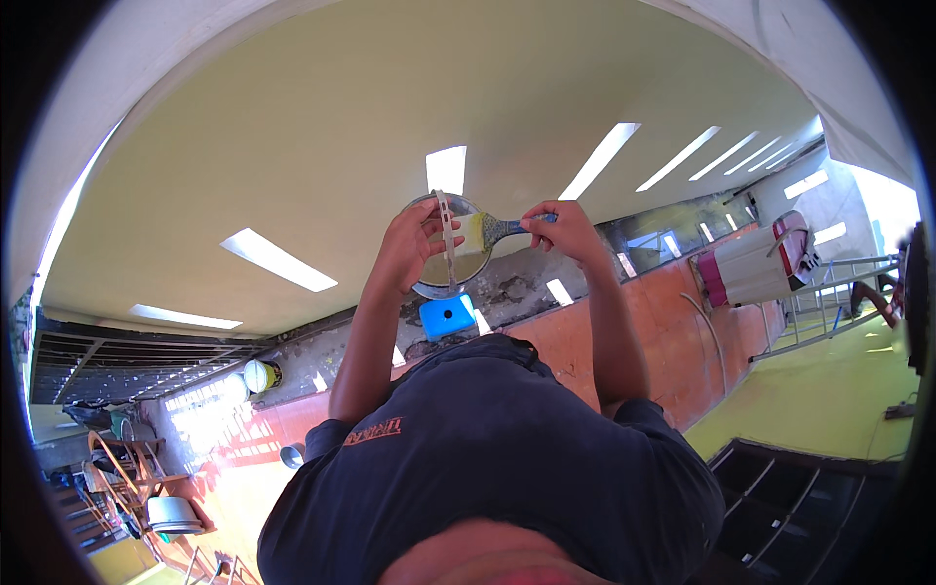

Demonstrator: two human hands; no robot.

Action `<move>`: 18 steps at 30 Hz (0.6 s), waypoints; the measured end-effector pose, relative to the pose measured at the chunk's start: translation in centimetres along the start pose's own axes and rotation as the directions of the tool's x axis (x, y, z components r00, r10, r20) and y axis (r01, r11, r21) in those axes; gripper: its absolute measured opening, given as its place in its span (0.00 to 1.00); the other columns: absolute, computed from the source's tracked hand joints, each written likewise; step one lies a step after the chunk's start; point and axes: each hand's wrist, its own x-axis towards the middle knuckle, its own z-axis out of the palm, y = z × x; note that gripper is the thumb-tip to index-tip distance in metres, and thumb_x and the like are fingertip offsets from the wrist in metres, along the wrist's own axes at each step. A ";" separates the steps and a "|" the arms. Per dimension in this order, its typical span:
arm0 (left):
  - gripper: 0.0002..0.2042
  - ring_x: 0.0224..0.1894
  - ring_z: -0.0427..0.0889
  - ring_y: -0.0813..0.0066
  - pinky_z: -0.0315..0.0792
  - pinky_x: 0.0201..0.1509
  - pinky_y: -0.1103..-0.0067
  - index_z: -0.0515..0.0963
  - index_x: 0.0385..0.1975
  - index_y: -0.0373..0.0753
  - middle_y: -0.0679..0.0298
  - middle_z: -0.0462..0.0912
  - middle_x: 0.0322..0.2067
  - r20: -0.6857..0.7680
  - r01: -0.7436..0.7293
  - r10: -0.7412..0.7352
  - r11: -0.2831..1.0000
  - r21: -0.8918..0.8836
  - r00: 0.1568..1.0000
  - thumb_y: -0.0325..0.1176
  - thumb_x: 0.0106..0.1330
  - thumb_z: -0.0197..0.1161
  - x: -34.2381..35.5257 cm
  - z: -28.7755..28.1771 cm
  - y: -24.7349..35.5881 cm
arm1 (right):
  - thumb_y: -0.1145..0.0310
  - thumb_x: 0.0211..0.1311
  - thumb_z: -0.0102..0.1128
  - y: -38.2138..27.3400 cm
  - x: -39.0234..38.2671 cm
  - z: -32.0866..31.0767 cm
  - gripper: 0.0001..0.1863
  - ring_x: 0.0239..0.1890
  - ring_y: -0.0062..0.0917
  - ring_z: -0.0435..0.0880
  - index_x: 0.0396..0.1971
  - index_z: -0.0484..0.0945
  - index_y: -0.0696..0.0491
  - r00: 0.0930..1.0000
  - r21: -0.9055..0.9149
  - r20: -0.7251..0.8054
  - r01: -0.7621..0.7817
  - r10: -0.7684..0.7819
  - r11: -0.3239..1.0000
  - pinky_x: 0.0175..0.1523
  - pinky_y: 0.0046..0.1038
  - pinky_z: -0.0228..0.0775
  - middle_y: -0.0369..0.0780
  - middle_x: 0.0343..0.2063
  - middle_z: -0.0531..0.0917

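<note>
My left hand [409, 239] is closed on a pale, slotted strip [448, 244] that runs across the mouth of a round paint bucket [422, 285]. Whether the strip is the bucket's handle or a separate piece, I cannot tell. In my right hand [565, 232] is a wide paintbrush [502, 230] by its blue handle, held level and pointing left. Its pale, yellow-stained bristles [471, 234] lie over the bucket's opening, close to the strip. Yellowish paint shows inside the bucket. Below it in the picture is a blue stool [448, 318] with a hole in its top.
A pale yellow-green wall [370, 117] with patches of sunlight rises ahead. Orange tiled floor [643, 341] runs alongside. To the right are a white and maroon washing machine [749, 265] and a metal ladder [824, 302]. Wooden chairs [122, 463] and a grey tub [174, 514] stand left.
</note>
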 end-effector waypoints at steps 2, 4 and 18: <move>0.21 0.50 0.74 0.62 0.77 0.54 0.59 0.67 0.56 0.27 0.55 0.71 0.50 -0.047 -0.008 0.008 1.000 -0.007 0.999 0.39 0.74 0.45 0.4 -0.2 -0.3 | 0.68 0.59 0.66 1.6 -1.1 -1.5 0.11 0.19 0.19 0.79 0.37 0.82 0.61 0.999 0.249 -0.034 -0.015 0.024 0.968 0.25 0.21 0.69 0.40 0.21 0.82; 0.20 0.49 0.73 0.62 0.78 0.53 0.59 0.67 0.55 0.27 0.55 0.71 0.49 -0.077 -0.021 0.019 1.000 -0.017 0.997 0.38 0.74 0.45 0.6 -0.6 -0.6 | 0.68 0.62 0.65 2.8 -2.3 -3.8 0.12 0.21 0.19 0.79 0.40 0.81 0.62 0.995 0.402 -0.093 -0.004 0.045 0.916 0.27 0.21 0.70 0.40 0.23 0.83; 0.14 0.44 0.75 0.68 0.80 0.50 0.63 0.73 0.46 0.33 0.60 0.74 0.38 -0.161 0.079 -0.082 0.997 -0.025 0.984 0.37 0.73 0.47 0.2 -3.5 -3.3 | 0.67 0.69 0.57 -4.5 1.0 -5.1 0.13 0.21 0.15 0.72 0.48 0.75 0.57 0.925 0.672 -0.366 0.339 -0.103 0.658 0.23 0.18 0.60 0.34 0.23 0.77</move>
